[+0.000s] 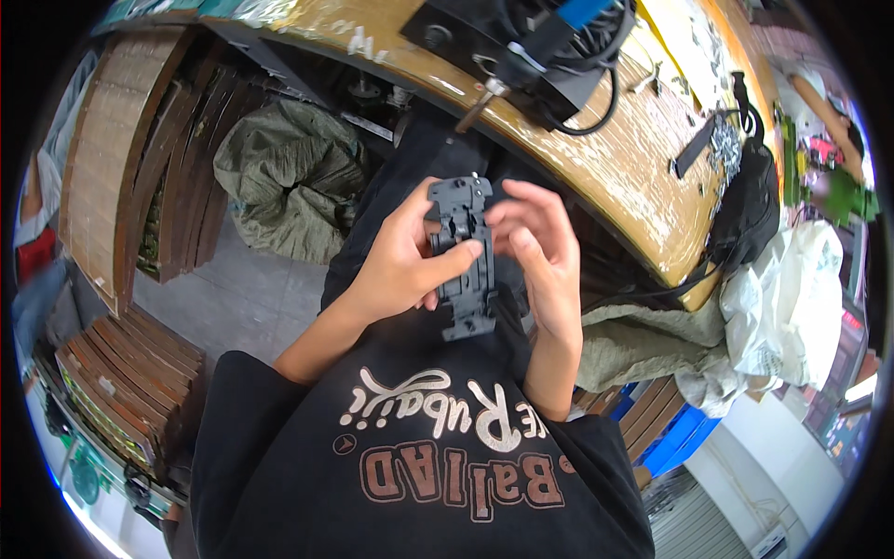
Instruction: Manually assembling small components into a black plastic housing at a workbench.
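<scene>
A long black plastic part, shaped like a toy car chassis, is held upright over my lap. My left hand grips it from the left side, its thumb lying across the middle and its other fingers mostly hidden behind. On the other side, my right hand has its fingers apart and slightly bent. Those fingertips are close to the part's right edge; whether they touch it I cannot tell.
Ahead is a film-covered workbench with a blue-handled corded tool, cables and a black strap. Left are a green woven sack and stacked brown trays. White bags and a blue crate are at right.
</scene>
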Demonstrator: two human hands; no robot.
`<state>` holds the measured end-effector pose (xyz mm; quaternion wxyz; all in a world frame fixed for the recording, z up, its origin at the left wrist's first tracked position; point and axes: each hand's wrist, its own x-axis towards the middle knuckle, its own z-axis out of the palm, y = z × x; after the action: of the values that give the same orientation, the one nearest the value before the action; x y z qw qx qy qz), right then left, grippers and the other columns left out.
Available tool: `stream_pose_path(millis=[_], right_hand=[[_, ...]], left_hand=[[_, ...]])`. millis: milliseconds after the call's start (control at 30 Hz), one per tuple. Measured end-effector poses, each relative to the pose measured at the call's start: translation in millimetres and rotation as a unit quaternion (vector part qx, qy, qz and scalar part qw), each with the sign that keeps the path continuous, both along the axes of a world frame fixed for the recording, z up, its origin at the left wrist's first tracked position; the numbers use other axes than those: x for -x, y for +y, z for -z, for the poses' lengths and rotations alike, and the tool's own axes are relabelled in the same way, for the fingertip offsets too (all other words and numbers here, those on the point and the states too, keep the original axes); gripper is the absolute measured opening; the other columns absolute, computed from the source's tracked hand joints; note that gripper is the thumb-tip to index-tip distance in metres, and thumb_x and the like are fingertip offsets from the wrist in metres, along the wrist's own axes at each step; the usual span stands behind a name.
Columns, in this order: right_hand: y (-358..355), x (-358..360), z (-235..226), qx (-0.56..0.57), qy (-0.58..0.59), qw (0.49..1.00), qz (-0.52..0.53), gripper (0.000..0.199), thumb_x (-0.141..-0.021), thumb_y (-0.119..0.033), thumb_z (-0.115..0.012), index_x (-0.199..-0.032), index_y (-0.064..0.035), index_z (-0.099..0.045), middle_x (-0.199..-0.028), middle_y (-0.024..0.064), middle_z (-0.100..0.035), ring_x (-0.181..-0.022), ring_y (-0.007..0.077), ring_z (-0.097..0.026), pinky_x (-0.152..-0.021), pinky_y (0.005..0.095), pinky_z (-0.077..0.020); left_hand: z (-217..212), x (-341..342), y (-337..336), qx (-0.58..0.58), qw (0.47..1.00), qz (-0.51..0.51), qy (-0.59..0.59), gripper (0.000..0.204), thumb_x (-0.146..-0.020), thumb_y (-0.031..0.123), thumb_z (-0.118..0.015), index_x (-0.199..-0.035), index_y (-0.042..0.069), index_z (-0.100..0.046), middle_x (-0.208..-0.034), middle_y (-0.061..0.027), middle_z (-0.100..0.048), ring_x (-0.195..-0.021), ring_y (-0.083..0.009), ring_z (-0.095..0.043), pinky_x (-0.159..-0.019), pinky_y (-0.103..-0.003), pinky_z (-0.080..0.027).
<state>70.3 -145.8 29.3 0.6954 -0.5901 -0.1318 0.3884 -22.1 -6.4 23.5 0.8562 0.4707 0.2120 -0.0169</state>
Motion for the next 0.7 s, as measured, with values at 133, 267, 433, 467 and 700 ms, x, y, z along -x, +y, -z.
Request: stream_pose_path(millis=[133,267,433,467,700], right_hand=[[-2.4,11.0,-6.1,0.079,0.139,0.978,-0.132,0.054,-0.083,-0.013,-0.058,-0.126,-0.0038,-0.027,-0.079,0.0084,-0.057,-0.059,0.01,-0.055,-0.045,0.0202,-0.044],[4.0,21.6,-3.0,0.048,0.157,0.975,-0.147,0.052,-0.082,-0.006,-0.058,-0.123,-0.0017,-0.027,-0.073,0.0123,-0.059,-0.046,0.0131,-0.056,-0.034,0.02,-0.0408],[11.7,29.4,-6.8,0.036,0.145,0.984,-0.092,0.052,-0.081,-0.007,-0.054,-0.123,0.0053,-0.025,-0.082,0.0195,-0.057,-0.048,0.0144,-0.058,-0.033,0.0198,-0.0432],[11.9,29.7,-6.7,0.027,0.144,0.986,-0.082,0.051,-0.081,-0.007,-0.053,-0.122,0.0057,-0.026,-0.084,0.0205,-0.057,-0.048,0.0146,-0.058,-0.032,0.0197,-0.0429],[10.8,28.7,-2.2,0.012,0.143,0.986,-0.082,0.051,-0.08,-0.009,-0.054,-0.121,0.0055,-0.028,-0.086,0.0236,-0.056,-0.048,0.0145,-0.058,-0.034,0.019,-0.0436]], left_hand=[[9.8,-0.9,5.7,0.005,0.998,-0.064,0.005,0.032,-0.079,0.007,-0.059,-0.105,0.004,-0.04,-0.07,-0.0035,-0.056,-0.037,-0.0031,-0.044,-0.028,-0.016,-0.031],[13.1,-1.8,10.9,0.011,0.996,-0.088,-0.006,0.032,-0.079,0.007,-0.059,-0.105,0.004,-0.041,-0.066,-0.0033,-0.055,-0.034,-0.0037,-0.042,-0.027,-0.017,-0.03],[10.3,-5.0,14.1,-0.007,0.996,-0.086,-0.029,0.029,-0.079,0.006,-0.058,-0.103,0.005,-0.042,-0.063,-0.0021,-0.054,-0.033,-0.0038,-0.041,-0.026,-0.017,-0.029],[9.3,-5.8,14.9,-0.006,0.996,-0.088,-0.03,0.029,-0.079,0.006,-0.058,-0.103,0.005,-0.042,-0.063,-0.0021,-0.054,-0.033,-0.0038,-0.041,-0.026,-0.017,-0.029],[12.3,-7.6,14.5,-0.009,0.995,-0.082,-0.05,0.03,-0.078,0.008,-0.058,-0.103,0.005,-0.042,-0.062,-0.0023,-0.053,-0.033,-0.0041,-0.041,-0.026,-0.017,-0.029]])
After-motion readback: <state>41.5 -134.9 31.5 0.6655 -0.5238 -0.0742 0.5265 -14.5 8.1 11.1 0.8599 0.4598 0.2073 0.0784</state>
